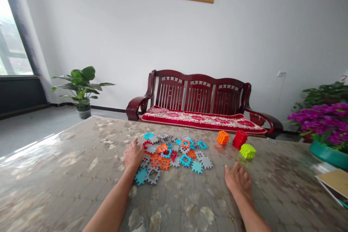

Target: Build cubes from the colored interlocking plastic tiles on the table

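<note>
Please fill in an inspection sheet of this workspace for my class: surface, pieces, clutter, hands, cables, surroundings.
Surface: glossy, patterned table.
Pieces: loose notched pieces in blue, grey, orange and red, spread and overlapping; orange block, red block and lime block to their right.
Clutter: tan-covered item at the right edge.
Left hand: beside the loose pieces; contact unclear.
Right hand: nearest the lime block; nothing seen held.
Cables: thin cord below the wall outlet.
Surroundings: wooden bench, potted plant, purple flowers.
</note>
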### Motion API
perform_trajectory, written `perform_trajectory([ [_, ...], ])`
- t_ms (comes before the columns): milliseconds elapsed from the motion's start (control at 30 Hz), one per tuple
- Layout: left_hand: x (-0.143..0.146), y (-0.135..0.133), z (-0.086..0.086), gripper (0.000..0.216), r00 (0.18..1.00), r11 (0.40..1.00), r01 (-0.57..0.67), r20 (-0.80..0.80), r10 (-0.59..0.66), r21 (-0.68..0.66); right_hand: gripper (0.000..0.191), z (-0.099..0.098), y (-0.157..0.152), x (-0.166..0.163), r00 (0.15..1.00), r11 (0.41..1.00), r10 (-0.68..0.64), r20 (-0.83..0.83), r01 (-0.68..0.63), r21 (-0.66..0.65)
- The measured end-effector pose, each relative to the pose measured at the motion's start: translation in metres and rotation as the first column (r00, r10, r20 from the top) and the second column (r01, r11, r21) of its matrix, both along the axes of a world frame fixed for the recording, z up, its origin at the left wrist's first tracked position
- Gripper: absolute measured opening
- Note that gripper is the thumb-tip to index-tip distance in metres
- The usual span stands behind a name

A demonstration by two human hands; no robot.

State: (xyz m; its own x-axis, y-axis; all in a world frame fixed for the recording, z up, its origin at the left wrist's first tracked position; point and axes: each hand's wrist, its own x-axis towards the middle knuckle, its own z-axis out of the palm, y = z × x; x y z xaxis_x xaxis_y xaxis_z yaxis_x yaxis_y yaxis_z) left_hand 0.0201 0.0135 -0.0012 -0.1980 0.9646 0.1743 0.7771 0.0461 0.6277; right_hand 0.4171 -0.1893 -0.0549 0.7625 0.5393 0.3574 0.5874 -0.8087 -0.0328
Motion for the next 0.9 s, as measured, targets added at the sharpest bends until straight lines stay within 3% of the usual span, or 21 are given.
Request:
perform_trajectory([
  [233,-0.001,-0.001,0.002,0.056,1.0,1.0,0.018,-0.004,-0.018,-0.004,0.06,0.002,0.0,0.003,1.0,0.999,0.029,0.012,-0.029,-0.025],
  [633,-0.006,0.004,-0.01,0.056,0.996,0.996,0.088,-0.032,-0.089,-0.035,0.056,0.009,-0.005,-0.002,0.999,0.995,0.03,0.03,-0.027,-0.097],
  [900,-0.001,0.007,-0.01,0.056,0.981,0.991,0.13,-0.141,-0.132,-0.025,0.055,0.006,-0.007,0.001,0.999,0.987,0.02,0.049,-0.012,-0.158],
])
